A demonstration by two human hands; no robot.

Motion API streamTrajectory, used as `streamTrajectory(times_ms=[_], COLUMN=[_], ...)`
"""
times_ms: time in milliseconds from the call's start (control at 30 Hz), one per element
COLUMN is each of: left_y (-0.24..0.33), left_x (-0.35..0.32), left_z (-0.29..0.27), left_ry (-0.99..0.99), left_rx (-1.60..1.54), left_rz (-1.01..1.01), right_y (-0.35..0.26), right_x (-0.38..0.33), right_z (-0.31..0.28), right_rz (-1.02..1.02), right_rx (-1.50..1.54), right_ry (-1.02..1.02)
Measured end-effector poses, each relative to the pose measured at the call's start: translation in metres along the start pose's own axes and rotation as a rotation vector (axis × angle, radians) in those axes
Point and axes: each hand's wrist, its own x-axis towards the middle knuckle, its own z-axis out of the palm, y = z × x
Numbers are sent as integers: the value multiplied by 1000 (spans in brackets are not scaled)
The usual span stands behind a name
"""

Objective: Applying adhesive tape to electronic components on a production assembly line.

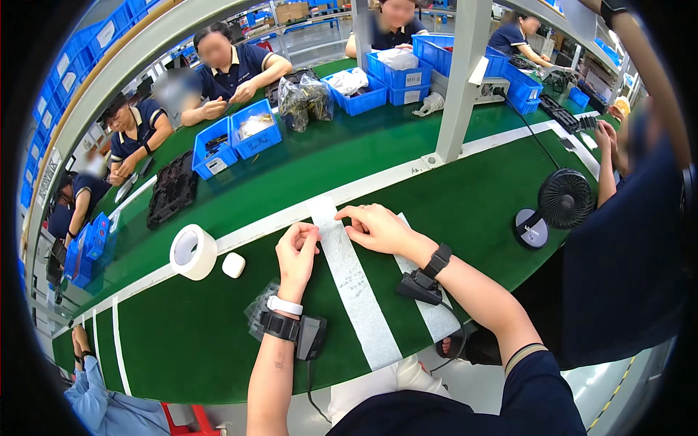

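A pale strip of tape (350, 280) with faint handwriting runs across the green table from the white divider to the near edge. My left hand (295, 251) is on its left side, thumb and fingertips pinched together; whatever they hold, if anything, is too small to make out. Over the strip's upper part reaches my right hand (379, 231), index finger stretched out and fingers apart, holding nothing visible. Beneath my right forearm lies a second pale strip (435, 316), partly covered. Clear plastic pieces (259, 309) lie beside my left wrist.
A roll of white tape (193, 252) and a small white rounded case (233, 265) sit to the left. At right stands a black fan (564, 199), near another person. A white post (462, 80) rises from the divider. Blue bins (254, 129) and co-workers line the far side.
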Motion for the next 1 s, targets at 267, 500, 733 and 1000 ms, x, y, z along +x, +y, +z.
streamTrajectory(times_ms=[267, 500, 733, 1000], left_y=[-2, 0, 1, 3], left_x=[0, -1, 0, -1], left_z=[0, 1, 0, 0], left_ry=[-28, -54, -55, -47], left_rx=[9, 43, 33, 25], left_rz=[-6, -22, -55, -52], right_y=[4, 5, 7, 11], right_x=[1, -1, -2, -2], right_z=[0, 1, 1, 4], right_rz=[-57, -29, -10, 19], right_rx=[-54, -133, -193, -145], right_ry=[68, 115, 82, 58])
